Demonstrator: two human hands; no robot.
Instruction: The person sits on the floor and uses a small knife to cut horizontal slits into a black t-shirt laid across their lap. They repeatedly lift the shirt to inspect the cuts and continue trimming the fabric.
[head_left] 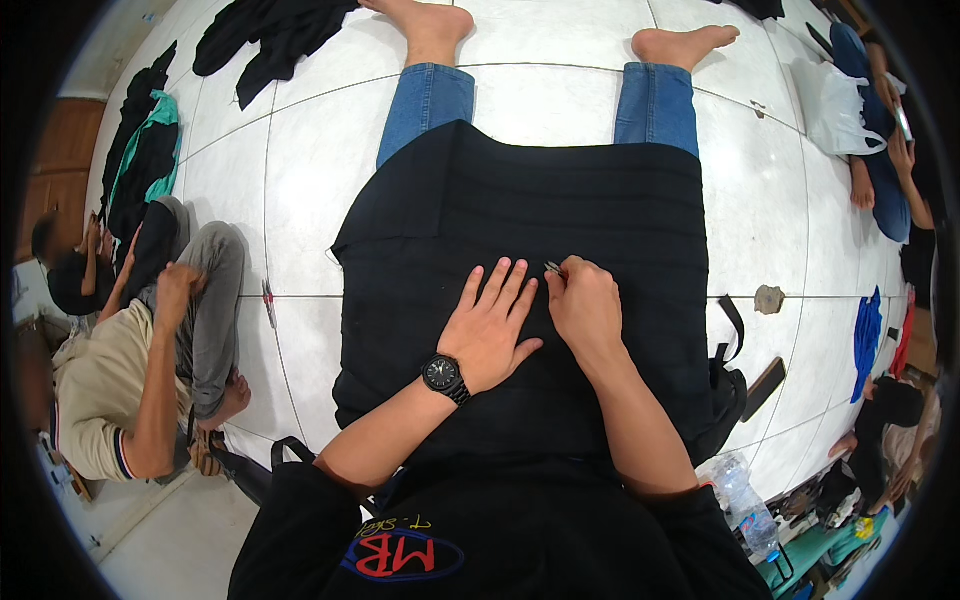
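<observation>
A wide black cloth with faint parallel ridges or seams lies spread over my lap and legs. My left hand rests flat on it, fingers extended and slightly apart, with a black watch on the wrist. Beside it, to the right, my right hand is closed on a small metal tool. Only the tool's tip pokes out past the fingers, so its exact kind is hidden. The tip is at or just above the cloth.
Red-handled scissors lie on the tiled floor left of me, near a seated person. On the right are a black phone-like slab, a brown scrap, plastic bottles and a white bag. Black clothes lie ahead.
</observation>
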